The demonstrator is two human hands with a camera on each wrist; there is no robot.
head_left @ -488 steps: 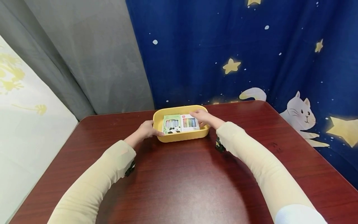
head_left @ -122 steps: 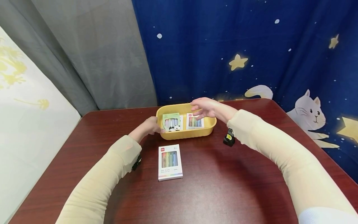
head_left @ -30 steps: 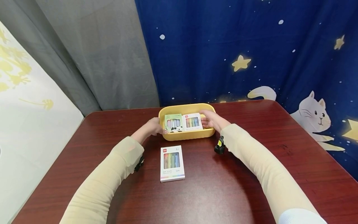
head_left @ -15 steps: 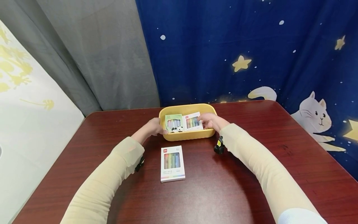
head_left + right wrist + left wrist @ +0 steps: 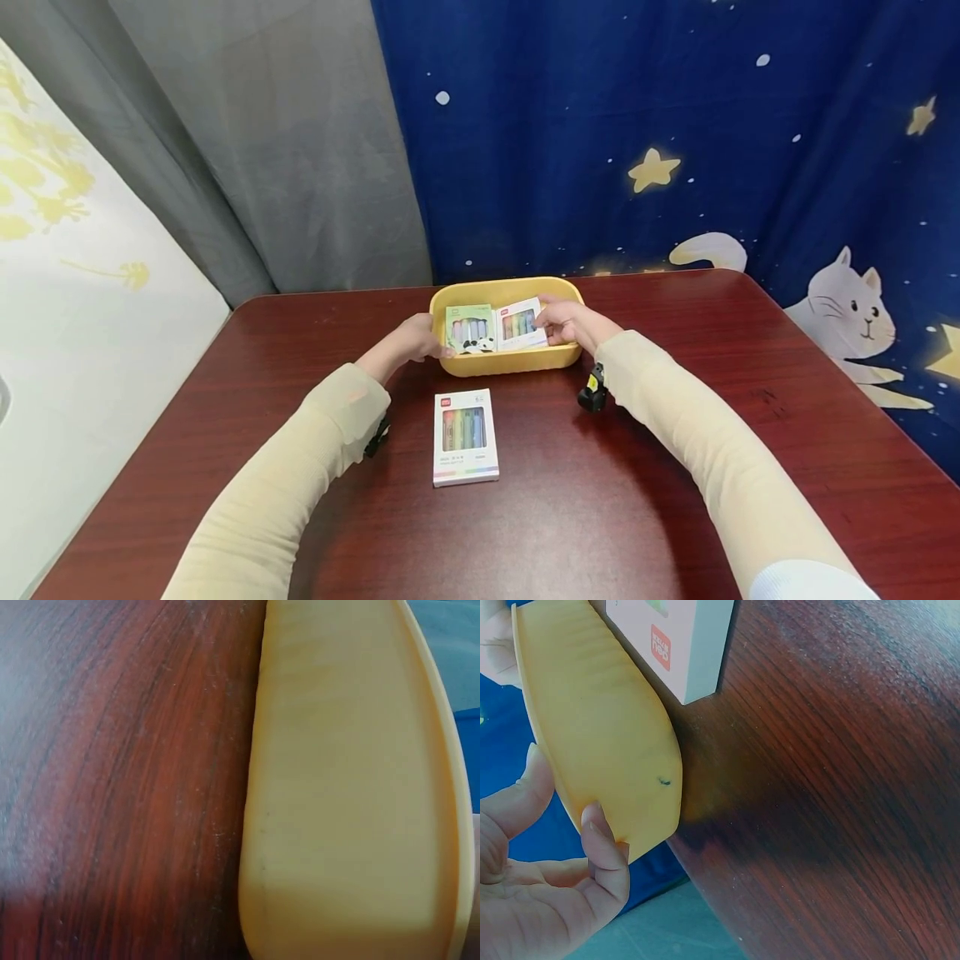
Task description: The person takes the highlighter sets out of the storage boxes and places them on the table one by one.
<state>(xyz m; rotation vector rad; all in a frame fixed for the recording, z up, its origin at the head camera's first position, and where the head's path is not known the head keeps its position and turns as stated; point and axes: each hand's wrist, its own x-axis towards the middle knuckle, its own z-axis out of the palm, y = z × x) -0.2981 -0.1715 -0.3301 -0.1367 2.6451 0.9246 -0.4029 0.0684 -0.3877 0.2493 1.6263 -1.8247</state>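
Note:
A yellow plastic basket (image 5: 504, 363) stands near the table's far edge. My left hand (image 5: 415, 339) grips its left end, thumb over the rim; in the left wrist view the fingers (image 5: 604, 859) curl against the outer wall. Inside lies a green pen box (image 5: 469, 327) with a panda on it. Beside it a white pen box (image 5: 521, 323), colored pens showing through its window, sits tilted. My right hand (image 5: 570, 322) reaches into the basket and pinches this box at its right edge. In the right wrist view the basket wall (image 5: 345, 780) hides most of that hand.
A second white pen box (image 5: 465, 437) lies on the dark red wooden table (image 5: 570, 500) in front of the basket. Grey and blue curtains (image 5: 525, 150) hang close behind the table. A white panel (image 5: 90, 333) stands at the left.
A white pen box has come out of the basket onto the table since the oldest frame. Over the last second my right hand has closed on the white box inside and tilted it. The left hand keeps its grip.

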